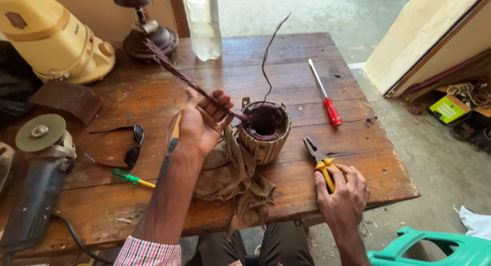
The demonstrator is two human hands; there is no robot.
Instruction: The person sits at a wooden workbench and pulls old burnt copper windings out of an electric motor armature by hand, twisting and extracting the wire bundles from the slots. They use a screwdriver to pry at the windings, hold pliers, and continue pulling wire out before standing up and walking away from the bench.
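Observation:
A round motor stator (266, 130) stands on a wooden table (215, 77), resting partly on a brown rag (232, 179). My left hand (202, 123) grips a bundle of dark copper winding wires (174, 72) that run out of the stator's core up to the left. One thin wire (267, 56) sticks up from the stator. My right hand (342, 192) lies at the table's front right edge, fingers closed over the yellow handles of a pair of pliers (319, 161).
A red-handled screwdriver (326, 95) lies right of the stator. Sunglasses (130, 146) and a small green screwdriver (132, 178) lie left. An angle grinder (36, 174) sits at far left, a cream machine (53, 38) and plastic bottle (203, 23) at the back. A green plastic stool (434, 248) stands lower right.

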